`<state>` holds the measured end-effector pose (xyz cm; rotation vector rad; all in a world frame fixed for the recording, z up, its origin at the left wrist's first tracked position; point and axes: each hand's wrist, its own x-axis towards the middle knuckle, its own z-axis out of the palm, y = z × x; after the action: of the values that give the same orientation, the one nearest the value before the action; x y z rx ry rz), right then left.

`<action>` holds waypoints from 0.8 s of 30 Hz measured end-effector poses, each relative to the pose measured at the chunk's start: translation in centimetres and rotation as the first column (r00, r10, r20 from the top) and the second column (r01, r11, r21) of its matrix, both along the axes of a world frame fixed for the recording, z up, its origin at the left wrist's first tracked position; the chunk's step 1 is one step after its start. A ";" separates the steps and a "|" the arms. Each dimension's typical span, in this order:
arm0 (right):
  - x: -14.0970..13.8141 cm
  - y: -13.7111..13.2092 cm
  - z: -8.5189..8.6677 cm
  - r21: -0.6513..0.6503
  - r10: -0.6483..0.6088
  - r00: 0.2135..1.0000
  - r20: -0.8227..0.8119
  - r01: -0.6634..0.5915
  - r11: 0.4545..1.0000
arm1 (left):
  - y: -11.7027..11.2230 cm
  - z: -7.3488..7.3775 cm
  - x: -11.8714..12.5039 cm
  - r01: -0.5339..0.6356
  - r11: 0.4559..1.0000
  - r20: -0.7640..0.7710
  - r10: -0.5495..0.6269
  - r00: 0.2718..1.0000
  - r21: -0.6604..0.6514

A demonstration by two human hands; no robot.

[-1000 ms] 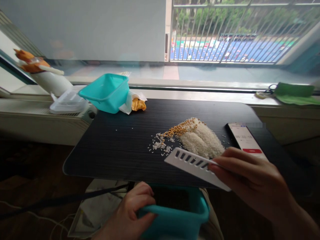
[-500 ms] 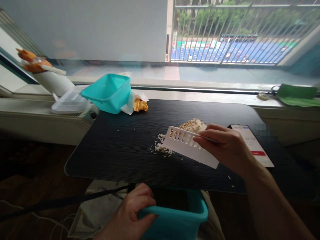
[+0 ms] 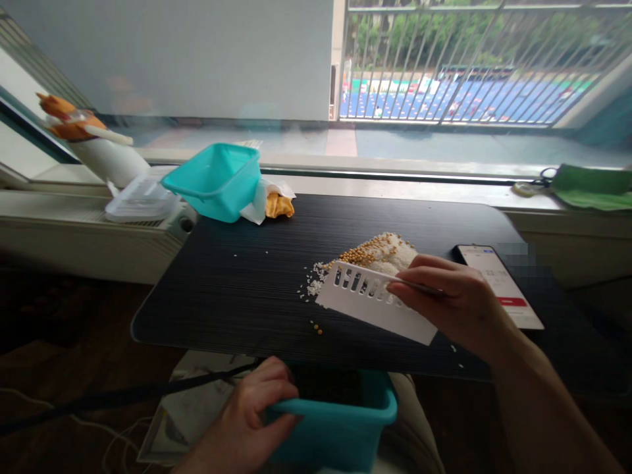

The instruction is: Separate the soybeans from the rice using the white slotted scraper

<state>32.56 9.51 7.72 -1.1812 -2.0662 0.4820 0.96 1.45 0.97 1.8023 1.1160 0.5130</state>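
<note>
My right hand (image 3: pixel 447 296) pinches the far edge of a white slotted scraper (image 3: pixel 372 309), tilted over the dark table. Behind the scraper lies a pile of white rice grains (image 3: pixel 399 257) mixed with yellow beans (image 3: pixel 358 255). Loose rice (image 3: pixel 316 283) spills out at the scraper's left end. A couple of beans (image 3: pixel 317 329) lie apart on the table in front of it. My left hand (image 3: pixel 261 401) grips the rim of a teal plastic bin (image 3: pixel 340 418) below the table's front edge. The bin's inside is too dark to make out.
On the black table (image 3: pixel 212 289), a second teal bin (image 3: pixel 217 181) stands at the back left beside a crumpled orange wrapper (image 3: pixel 280 205). A phone (image 3: pixel 498 283) lies to the right. A green cloth (image 3: pixel 592 184) is on the sill, and a clear lid (image 3: pixel 143 197) at the left.
The scraper has moved slightly toward me, exposing more of the beans behind it. Two beans now lie in front. The lower bin and my left hand have shifted a little left.
</note>
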 end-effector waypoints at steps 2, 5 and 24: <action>-0.1 -0.4 0.1 -0.016 0.057 0.998 0.007 -0.057 0.998 | 0.0 0.0 0.0 -0.003 1.000 -0.003 0.003 1.000 -0.004; -0.3 -0.9 0.1 -0.038 0.131 0.991 0.003 -0.131 0.991 | 0.1 0.0 0.1 -0.008 1.000 -0.001 0.008 1.000 -0.008; 1.0 -3.5 1.0 0.112 -0.124 0.992 0.007 0.122 0.986 | 0.2 -1.4 0.1 0.023 0.993 0.021 -0.026 0.999 0.119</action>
<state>33.54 5.99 8.77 -1.2398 -1.9906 0.2970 1.02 1.62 -0.40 1.9059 1.0662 0.5952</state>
